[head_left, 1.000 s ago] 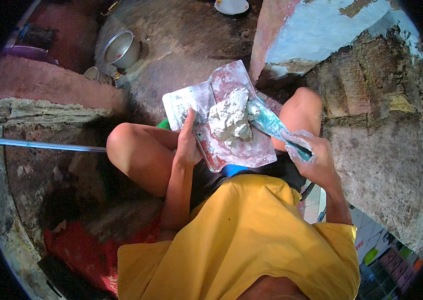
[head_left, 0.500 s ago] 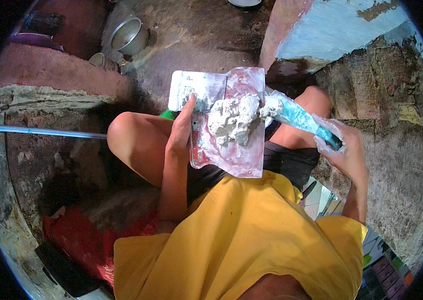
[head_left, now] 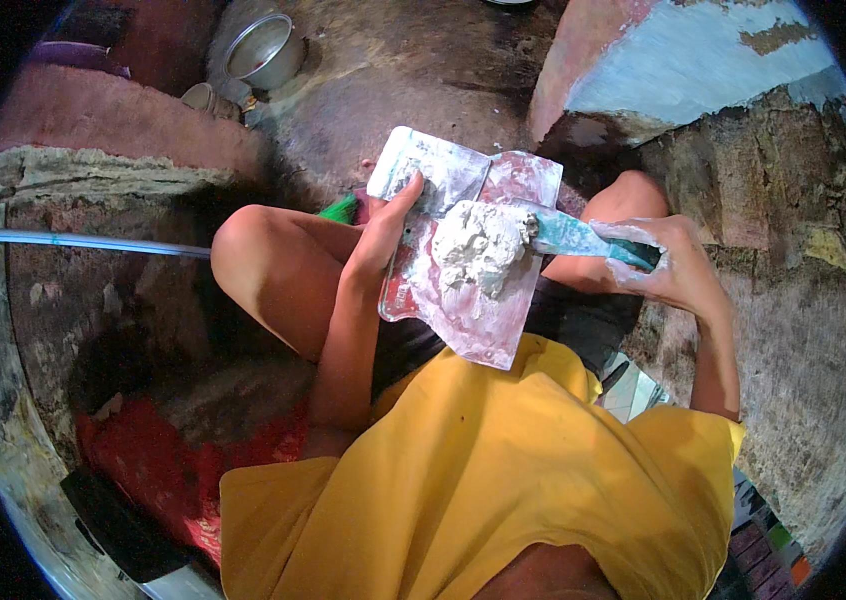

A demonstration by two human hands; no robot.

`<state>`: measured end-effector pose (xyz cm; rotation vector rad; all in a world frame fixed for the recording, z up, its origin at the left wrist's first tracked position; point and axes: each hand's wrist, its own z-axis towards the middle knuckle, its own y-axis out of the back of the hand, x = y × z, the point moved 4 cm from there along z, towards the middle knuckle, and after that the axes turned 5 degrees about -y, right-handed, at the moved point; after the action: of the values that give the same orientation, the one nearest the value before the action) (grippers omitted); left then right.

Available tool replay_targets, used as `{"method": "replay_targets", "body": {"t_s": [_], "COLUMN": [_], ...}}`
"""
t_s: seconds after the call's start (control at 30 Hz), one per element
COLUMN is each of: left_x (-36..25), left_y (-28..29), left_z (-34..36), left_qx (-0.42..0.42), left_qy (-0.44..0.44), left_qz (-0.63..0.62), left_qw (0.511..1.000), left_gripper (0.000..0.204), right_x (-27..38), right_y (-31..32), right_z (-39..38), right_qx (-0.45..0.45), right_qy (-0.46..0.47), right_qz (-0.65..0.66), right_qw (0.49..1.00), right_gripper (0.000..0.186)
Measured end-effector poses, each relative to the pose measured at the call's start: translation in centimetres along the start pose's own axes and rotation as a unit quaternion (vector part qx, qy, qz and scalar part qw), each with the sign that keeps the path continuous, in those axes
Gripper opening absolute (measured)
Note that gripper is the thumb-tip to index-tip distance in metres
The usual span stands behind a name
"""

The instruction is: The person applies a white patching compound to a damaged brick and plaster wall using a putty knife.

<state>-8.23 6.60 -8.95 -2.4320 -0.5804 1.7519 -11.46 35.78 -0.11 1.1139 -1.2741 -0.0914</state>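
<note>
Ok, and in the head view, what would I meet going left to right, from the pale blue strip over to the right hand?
Pale blue strip → metal pot → left hand → mound of white paste → teal scraper → right hand.

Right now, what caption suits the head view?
Left hand holds a board of white paste; right hand, a teal scraper against it.
</note>
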Motion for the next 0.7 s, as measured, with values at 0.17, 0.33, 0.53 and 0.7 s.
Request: {"method": "replay_targets", "body": {"t_s": [0.17, 0.33, 0.53, 0.7], "left_x": [0.2, -0.9, -1.5, -1.9], "left_y": [0.0, -0.8, -1.3, -1.4], "left_z": [-0.3, -0.9, -1.6, -1.5], "left_qx": [-0.031, -0.024, -0.02, -0.02], "left_qy": [0.0, 0.039, 0.071, 0.074], "left_qz": [0.054, -0.049, -0.073, -0.083], "left_qw": [0.998, 0.998, 0.995, 0.994], "left_gripper": [0.052, 0.032, 0.033, 0.034], "right_x": [-0.9, -1.6, -1.7, -1.7], "right_y": [-2.0, -3.3, -3.5, -2.0], "right_z": [0.3, 0.2, -0.2, -0.6], "right_qx": [0.036, 0.033, 0.012, -0.079], "right_qy": [-0.022, -0.078, -0.098, -0.089], "right_qz": [0.06, 0.18, 0.216, 0.238], "right_qw": [0.997, 0.98, 0.972, 0.964], "right_gripper": [0.035, 0.035, 0.037, 0.038]}}
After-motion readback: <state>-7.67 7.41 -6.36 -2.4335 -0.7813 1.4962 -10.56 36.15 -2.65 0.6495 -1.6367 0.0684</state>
